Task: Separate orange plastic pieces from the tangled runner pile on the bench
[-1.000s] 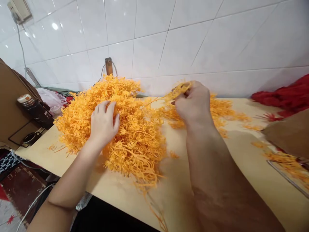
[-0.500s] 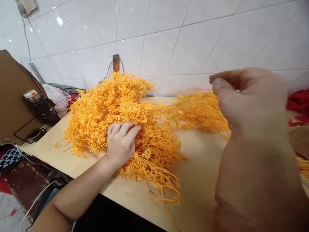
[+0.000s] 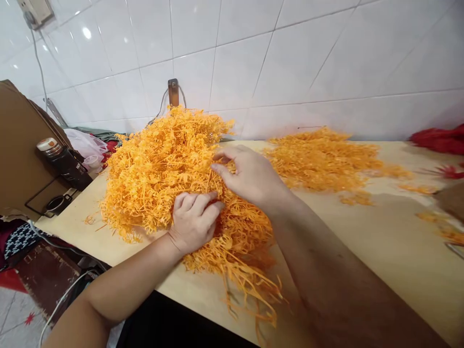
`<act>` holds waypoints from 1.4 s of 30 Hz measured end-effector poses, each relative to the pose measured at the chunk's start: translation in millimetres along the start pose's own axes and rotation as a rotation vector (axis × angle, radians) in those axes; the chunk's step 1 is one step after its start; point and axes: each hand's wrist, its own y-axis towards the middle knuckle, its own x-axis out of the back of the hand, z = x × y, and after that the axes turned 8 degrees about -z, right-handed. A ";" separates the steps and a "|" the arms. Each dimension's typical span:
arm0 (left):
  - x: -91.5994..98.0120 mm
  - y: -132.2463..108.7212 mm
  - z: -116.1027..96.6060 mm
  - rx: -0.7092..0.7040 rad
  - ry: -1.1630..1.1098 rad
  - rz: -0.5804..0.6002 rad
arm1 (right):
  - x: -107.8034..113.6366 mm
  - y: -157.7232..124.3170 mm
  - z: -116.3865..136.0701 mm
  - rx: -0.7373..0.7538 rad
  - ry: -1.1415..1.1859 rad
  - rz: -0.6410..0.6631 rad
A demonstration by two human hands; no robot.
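A big tangled heap of orange plastic sprigs lies on the left half of a pale wooden table. My left hand rests on the heap's near side, fingers curled into the strands and gripping them. Over the heap's right side, my right hand has thumb and fingers bent and apart, touching the strands but holding nothing. Farther right, against the tiled wall, a smaller, flatter pile of orange sprigs lies spread on the table.
A dark flask and brown cardboard stand at the left. Red plastic sprigs lie at the far right, with scattered orange bits near them. A wooden peg sticks up behind the heap. Cables hang below the table's left edge.
My right hand carried a sprig to the right, let it go on the smaller pile, and has come back to the big heap. My left hand slid lower right on the heap and curled.
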 end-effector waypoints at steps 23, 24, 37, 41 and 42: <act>-43.5 0.7 52.2 -0.020 0.081 -0.097 | 70.4 -3.0 2.3 -0.360 0.268 -0.067; -42.2 2.0 52.0 -0.007 0.084 -0.073 | 74.7 -3.9 -0.9 -0.379 0.249 -0.059; 8.9 68.2 -2.9 0.248 -0.077 -0.210 | 88.1 2.1 -28.5 -0.247 0.084 0.058; -5.7 96.6 -16.9 0.092 -0.252 0.143 | 88.4 1.6 -23.5 -0.205 0.323 -0.063; -14.8 99.1 -18.1 0.101 -0.280 0.201 | 88.5 1.2 -23.5 -0.189 0.367 -0.072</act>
